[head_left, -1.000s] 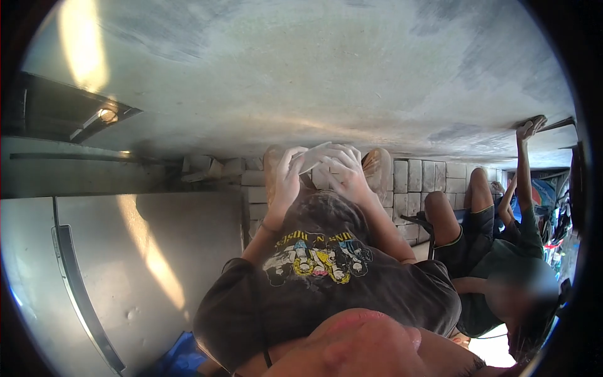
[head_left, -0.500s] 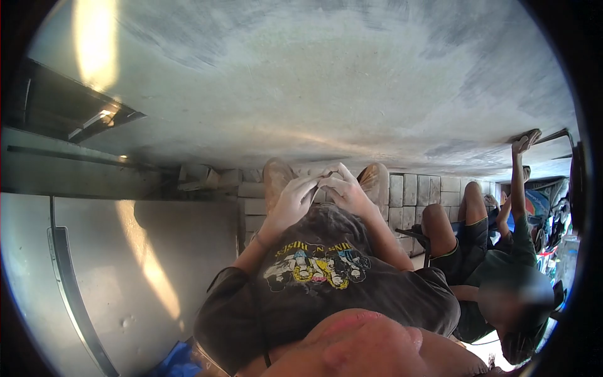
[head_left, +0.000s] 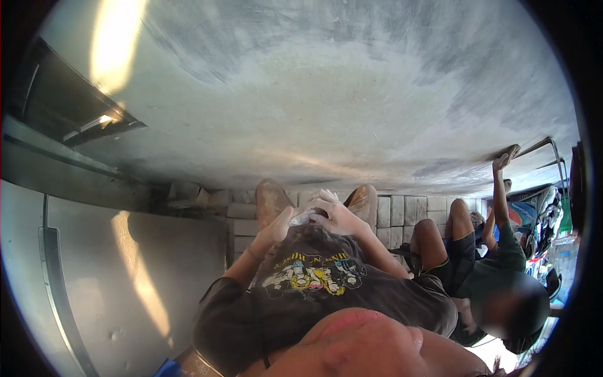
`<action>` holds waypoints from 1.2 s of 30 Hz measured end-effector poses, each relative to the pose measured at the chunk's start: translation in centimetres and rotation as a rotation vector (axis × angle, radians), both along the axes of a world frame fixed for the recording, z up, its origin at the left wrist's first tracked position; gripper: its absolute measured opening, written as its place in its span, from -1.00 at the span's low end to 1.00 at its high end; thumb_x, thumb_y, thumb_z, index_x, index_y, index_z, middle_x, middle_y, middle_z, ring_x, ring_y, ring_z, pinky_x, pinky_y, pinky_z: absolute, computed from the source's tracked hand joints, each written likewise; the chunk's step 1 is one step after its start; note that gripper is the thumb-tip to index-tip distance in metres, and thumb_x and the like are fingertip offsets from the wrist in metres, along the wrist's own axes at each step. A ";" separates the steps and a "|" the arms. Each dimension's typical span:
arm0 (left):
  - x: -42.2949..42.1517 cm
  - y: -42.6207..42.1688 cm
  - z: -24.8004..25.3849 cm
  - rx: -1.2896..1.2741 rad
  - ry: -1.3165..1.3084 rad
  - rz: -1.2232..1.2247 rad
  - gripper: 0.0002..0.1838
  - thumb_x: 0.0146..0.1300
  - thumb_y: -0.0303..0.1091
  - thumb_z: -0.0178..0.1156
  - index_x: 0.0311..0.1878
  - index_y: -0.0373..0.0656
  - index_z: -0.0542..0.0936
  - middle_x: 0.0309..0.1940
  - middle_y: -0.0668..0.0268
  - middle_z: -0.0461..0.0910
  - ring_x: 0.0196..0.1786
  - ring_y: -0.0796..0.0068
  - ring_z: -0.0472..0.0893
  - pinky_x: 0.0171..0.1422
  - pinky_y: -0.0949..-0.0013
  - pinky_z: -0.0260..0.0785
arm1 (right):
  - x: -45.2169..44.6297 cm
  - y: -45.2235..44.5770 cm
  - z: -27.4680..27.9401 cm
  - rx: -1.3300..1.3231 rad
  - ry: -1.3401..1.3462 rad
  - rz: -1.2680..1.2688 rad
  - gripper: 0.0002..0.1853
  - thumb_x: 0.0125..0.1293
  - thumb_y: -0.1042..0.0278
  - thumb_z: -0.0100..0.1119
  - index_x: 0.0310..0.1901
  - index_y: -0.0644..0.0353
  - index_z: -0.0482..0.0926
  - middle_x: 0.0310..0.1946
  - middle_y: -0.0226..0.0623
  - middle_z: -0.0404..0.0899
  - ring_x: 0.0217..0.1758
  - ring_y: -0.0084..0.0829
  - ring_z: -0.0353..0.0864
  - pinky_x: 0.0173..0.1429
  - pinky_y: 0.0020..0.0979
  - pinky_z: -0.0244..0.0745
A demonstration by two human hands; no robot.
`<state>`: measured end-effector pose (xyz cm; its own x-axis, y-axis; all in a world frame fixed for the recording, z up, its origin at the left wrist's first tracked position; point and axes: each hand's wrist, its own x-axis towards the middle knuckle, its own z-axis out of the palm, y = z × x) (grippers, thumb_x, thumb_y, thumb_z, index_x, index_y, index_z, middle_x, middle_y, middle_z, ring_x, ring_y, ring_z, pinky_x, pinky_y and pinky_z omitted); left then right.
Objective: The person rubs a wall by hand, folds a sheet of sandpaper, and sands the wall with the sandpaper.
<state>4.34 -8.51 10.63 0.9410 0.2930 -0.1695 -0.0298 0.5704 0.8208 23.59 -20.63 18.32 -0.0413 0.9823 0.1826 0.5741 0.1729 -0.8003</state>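
Near the knees (head_left: 272, 200), the left hand (head_left: 275, 229) and right hand (head_left: 342, 217) were partly curled at a pale piece (head_left: 302, 218), exact grip unclear; light, even finger support suited it

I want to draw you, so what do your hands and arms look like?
My left hand and right hand have no gloves, just whitish dust on them. A thin dark band goes round my left wrist. My dark T-shirt has short, loose sleeves.
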 end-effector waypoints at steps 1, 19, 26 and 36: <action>-0.1 0.6 -0.3 0.006 -0.010 -0.005 -0.67 0.45 -0.36 0.05 0.11 -0.39 0.59 0.05 0.11 0.63 0.13 0.33 0.54 0.25 0.27 0.36 | 0.0 0.1 0.1 0.006 -0.010 -0.005 -0.69 0.26 0.45 0.31 0.05 0.18 0.59 0.07 -0.16 0.49 0.21 -0.10 0.40 0.31 -0.11 0.26; 1.4 2.2 9.4 0.980 -0.050 0.219 -0.66 0.49 -0.33 0.12 0.20 -0.32 0.58 -0.20 0.04 0.73 -0.23 0.61 0.62 -0.06 0.37 0.43 | -0.2 2.8 2.3 0.004 -0.011 -0.103 -0.67 0.43 0.27 0.20 0.15 0.19 0.56 0.18 -0.11 0.49 0.36 -0.17 0.40 0.42 -0.18 0.27; 3.6 8.9 16.7 1.301 0.012 0.624 -0.63 0.49 -0.49 0.04 0.30 -0.36 0.51 0.22 -0.01 0.59 0.25 0.28 0.61 0.31 0.26 0.45 | 0.8 1.6 2.7 0.222 0.158 -0.295 -0.60 0.42 0.26 0.23 0.19 0.29 0.55 0.14 -0.06 0.54 0.28 -0.10 0.50 0.36 -0.23 0.35; 12.5 15.7 24.6 2.494 -0.350 0.873 -0.63 0.30 -0.59 0.15 0.17 -0.29 0.64 0.24 0.26 0.63 0.38 0.41 0.51 0.44 0.23 0.12 | 1.6 -2.7 -2.0 0.191 0.243 -0.419 -0.66 0.39 0.35 0.21 0.12 0.32 0.57 0.05 -0.06 0.57 0.20 -0.10 0.54 0.31 -0.27 0.36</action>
<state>16.82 7.15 35.19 0.5199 -0.2415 0.8194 0.1847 -0.9047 -0.3838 25.14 -23.37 16.32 0.4146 0.8536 0.3155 0.4268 0.1238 -0.8958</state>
